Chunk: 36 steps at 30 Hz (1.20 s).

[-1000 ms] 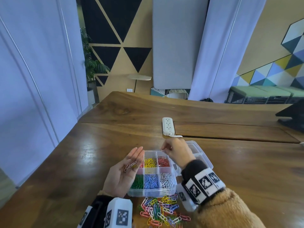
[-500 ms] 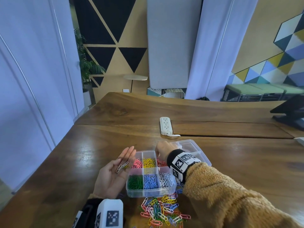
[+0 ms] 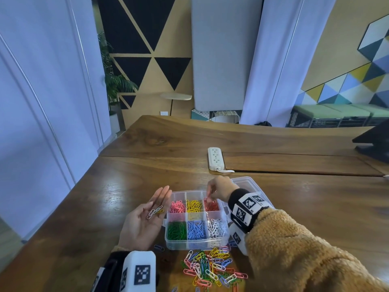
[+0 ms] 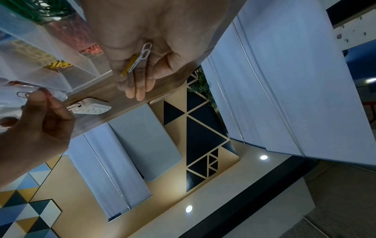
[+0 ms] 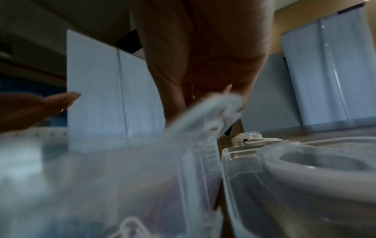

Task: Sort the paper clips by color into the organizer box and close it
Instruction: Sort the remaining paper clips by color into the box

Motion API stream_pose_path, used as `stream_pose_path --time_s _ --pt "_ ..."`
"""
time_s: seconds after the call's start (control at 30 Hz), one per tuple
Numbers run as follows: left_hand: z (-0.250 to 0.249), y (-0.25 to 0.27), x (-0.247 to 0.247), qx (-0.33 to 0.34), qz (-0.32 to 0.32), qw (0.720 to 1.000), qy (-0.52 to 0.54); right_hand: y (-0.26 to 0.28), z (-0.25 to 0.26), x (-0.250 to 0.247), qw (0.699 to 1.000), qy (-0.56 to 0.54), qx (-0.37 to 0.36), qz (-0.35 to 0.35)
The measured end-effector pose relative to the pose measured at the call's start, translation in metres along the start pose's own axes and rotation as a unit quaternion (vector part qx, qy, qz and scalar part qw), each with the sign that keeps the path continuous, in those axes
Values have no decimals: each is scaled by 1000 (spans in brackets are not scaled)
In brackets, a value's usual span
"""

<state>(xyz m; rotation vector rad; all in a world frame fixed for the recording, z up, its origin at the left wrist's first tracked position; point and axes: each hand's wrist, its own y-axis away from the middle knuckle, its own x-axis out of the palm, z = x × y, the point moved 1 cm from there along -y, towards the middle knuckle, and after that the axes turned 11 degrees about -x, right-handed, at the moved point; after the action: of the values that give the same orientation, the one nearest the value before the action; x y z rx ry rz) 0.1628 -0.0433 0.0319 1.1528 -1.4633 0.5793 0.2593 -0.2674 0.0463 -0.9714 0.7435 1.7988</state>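
Observation:
A clear organizer box (image 3: pixel 197 243) stands on the wooden table with its lid (image 3: pixel 244 183) folded open to the back right. Its six compartments hold pink, yellow, red, green, blue and white clips. My left hand (image 3: pixel 145 220) lies palm up just left of the box, fingers straight, with a white and a yellow clip (image 3: pixel 155 211) loose on them; the left wrist view shows these clips (image 4: pixel 140 59) too. My right hand (image 3: pixel 210 194) hovers over the red compartment (image 3: pixel 211 205), thumb and forefinger pinching a single clip (image 4: pixel 21 94). A mixed pile of clips (image 3: pixel 212 268) lies in front of the box.
A white power strip (image 3: pixel 215 159) lies behind the box beside a long slot in the table. A dark object (image 3: pixel 374 144) sits at the far right edge. One stray dark clip (image 3: pixel 159 247) lies by the box's front left corner. The table's left edge runs diagonally nearby.
My right hand has shifted slightly left and dipped down to the red compartment. The left hand has stayed palm up with the clips on it.

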Motion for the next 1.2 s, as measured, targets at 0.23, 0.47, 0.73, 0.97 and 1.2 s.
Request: stream_pose_path --time_s 0.23,0.47,0.73,0.97,1.2 --pt "-7 5 -3 14 -13 1000 -23 18 8 -15 992 -120 -21 -17" --pt "-14 3 -11 -2 -31 998 -56 -2 65 -2 986 -150 -63 21" --pt "-17 4 -19 -2 -28 994 -106 -4 83 6 992 -57 -107 40" --pt "-1 -2 -4 10 85 982 -166 29 82 -10 983 -39 -181 21" --pt "19 -1 2 -60 110 983 -135 62 78 -14 964 7 -256 -76"
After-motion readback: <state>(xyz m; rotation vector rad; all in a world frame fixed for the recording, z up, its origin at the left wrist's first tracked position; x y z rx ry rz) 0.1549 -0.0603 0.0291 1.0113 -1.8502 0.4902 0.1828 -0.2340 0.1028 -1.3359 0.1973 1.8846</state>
